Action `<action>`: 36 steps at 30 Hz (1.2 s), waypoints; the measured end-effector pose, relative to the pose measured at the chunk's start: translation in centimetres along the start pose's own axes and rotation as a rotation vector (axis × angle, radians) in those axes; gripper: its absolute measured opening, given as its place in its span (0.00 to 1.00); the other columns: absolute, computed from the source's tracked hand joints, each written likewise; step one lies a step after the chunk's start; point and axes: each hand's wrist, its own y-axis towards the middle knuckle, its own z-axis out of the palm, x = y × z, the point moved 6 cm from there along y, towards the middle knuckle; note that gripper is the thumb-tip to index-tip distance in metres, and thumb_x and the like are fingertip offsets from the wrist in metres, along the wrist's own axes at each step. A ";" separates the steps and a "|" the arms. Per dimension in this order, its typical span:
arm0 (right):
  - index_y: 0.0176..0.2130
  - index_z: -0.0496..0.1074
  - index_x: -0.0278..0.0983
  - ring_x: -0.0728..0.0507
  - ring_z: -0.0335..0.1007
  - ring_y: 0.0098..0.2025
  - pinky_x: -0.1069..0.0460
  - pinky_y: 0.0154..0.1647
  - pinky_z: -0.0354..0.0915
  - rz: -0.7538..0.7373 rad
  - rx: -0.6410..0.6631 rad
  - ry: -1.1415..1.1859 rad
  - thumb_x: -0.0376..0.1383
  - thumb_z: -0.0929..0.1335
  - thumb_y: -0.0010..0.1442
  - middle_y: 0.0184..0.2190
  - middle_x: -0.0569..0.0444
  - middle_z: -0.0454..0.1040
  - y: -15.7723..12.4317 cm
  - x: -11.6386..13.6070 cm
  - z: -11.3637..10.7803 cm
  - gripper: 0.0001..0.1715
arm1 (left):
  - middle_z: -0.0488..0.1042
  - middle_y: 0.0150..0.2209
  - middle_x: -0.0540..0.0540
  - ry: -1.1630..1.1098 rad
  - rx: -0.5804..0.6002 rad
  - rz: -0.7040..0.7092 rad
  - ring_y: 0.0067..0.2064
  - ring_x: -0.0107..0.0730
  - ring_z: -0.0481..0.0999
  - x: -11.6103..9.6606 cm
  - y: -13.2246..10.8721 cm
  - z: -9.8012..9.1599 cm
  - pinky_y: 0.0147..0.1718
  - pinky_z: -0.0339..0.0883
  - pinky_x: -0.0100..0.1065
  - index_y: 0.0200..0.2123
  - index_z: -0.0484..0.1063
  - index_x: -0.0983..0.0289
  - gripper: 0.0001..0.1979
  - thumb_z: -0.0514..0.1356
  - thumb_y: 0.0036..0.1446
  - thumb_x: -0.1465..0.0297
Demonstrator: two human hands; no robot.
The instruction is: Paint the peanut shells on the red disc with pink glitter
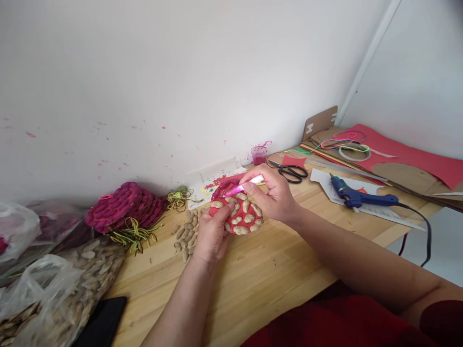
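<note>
My left hand [213, 231] is closed on the lower left edge of a red disc [249, 210] covered with peanuts in their shells, its thumb lying over the front. Most of these peanuts are bare tan; those along the top left edge are purple-pink. Pinched in my right hand [273, 193] is a slim paintbrush [249, 184], white at the handle and pink toward the tip. Its tip meets the disc near the coloured peanuts. Loose peanuts [188, 233] lie on the table to the left of the disc.
Left stand stacked purple peanut discs [115, 207] with yellow-green cords [135, 236], plus plastic bags [72, 284] of peanuts and a black phone [103, 320]. A pink paint cup [259, 155] touches the wall. Scissors [291, 172], a blue glue gun [361, 195] and red sheets [408, 154] lie right.
</note>
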 end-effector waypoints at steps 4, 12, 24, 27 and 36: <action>0.39 0.74 0.40 0.43 0.74 0.39 0.47 0.45 0.69 0.023 -0.041 -0.032 0.40 0.69 0.69 0.35 0.53 0.80 0.0 -0.3 -0.3 0.07 | 0.78 0.21 0.51 -0.003 -0.013 0.008 0.19 0.30 0.74 0.0 0.0 -0.1 0.23 0.73 0.32 0.28 0.79 0.65 0.17 0.79 0.35 0.66; 0.39 0.74 0.40 0.45 0.74 0.39 0.48 0.45 0.68 0.023 -0.025 0.002 0.38 0.69 0.69 0.35 0.54 0.79 0.0 -0.5 -0.1 0.06 | 0.83 0.28 0.58 0.023 0.015 0.035 0.34 0.47 0.85 -0.1 -0.1 0.3 0.35 0.80 0.41 0.30 0.80 0.66 0.21 0.80 0.34 0.63; 0.39 0.74 0.39 0.47 0.75 0.35 0.51 0.40 0.68 0.048 -0.063 0.044 0.38 0.69 0.68 0.33 0.55 0.79 0.2 -0.3 -0.4 0.06 | 0.83 0.30 0.59 0.105 0.021 0.086 0.33 0.44 0.85 0.2 0.3 -0.4 0.37 0.79 0.40 0.34 0.80 0.67 0.20 0.78 0.40 0.62; 0.39 0.74 0.39 0.47 0.75 0.35 0.51 0.39 0.68 0.019 -0.010 0.068 0.38 0.69 0.68 0.34 0.55 0.80 0.2 0.1 -0.1 0.05 | 0.84 0.32 0.58 0.222 0.035 0.151 0.32 0.39 0.83 0.3 0.6 -0.9 0.35 0.78 0.36 0.35 0.81 0.67 0.18 0.76 0.46 0.61; 0.38 0.74 0.39 0.47 0.75 0.36 0.51 0.40 0.67 0.001 0.001 0.042 0.37 0.69 0.68 0.34 0.56 0.80 0.2 0.7 -0.1 0.05 | 0.81 0.28 0.54 0.414 0.025 0.258 0.28 0.34 0.80 0.0 0.7 -1.4 0.30 0.74 0.31 0.31 0.80 0.65 0.14 0.73 0.51 0.60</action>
